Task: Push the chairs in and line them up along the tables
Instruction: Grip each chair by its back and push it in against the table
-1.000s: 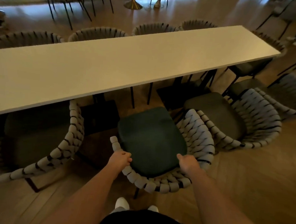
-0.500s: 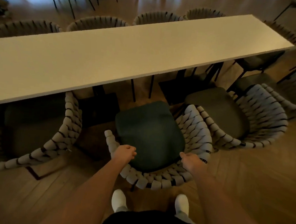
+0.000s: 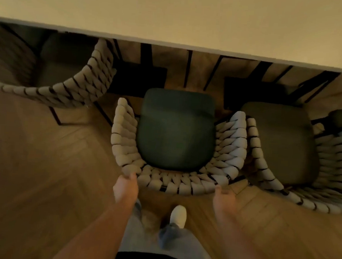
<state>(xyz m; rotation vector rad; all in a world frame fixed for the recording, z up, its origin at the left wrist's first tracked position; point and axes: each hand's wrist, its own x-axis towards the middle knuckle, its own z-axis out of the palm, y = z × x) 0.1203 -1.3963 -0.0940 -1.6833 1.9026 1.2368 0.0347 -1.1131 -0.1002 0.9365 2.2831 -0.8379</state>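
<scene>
The chair I am handling has a dark green seat cushion (image 3: 176, 129) and a curved backrest of pale woven bands (image 3: 182, 183). It faces the long pale table (image 3: 174, 14) squarely, its seat front just short of the table edge. My left hand (image 3: 126, 188) holds the backrest's rear left corner, and my right hand (image 3: 224, 197) holds the rear right corner, fingers pressed against the weave. The image is blurred by motion, so the finger detail is unclear.
A matching chair on the left (image 3: 84, 83) is tucked partly under the table. Another on the right (image 3: 276, 140) stands very close to my chair's right arm. Black table legs (image 3: 144, 66) show under the tabletop. My white shoe (image 3: 178, 212) is on the wooden floor behind the chair.
The chair has turned from angled to square with the table and slid closer to it. I have stepped in and now look almost straight down. Both hands have stayed on the backrest.
</scene>
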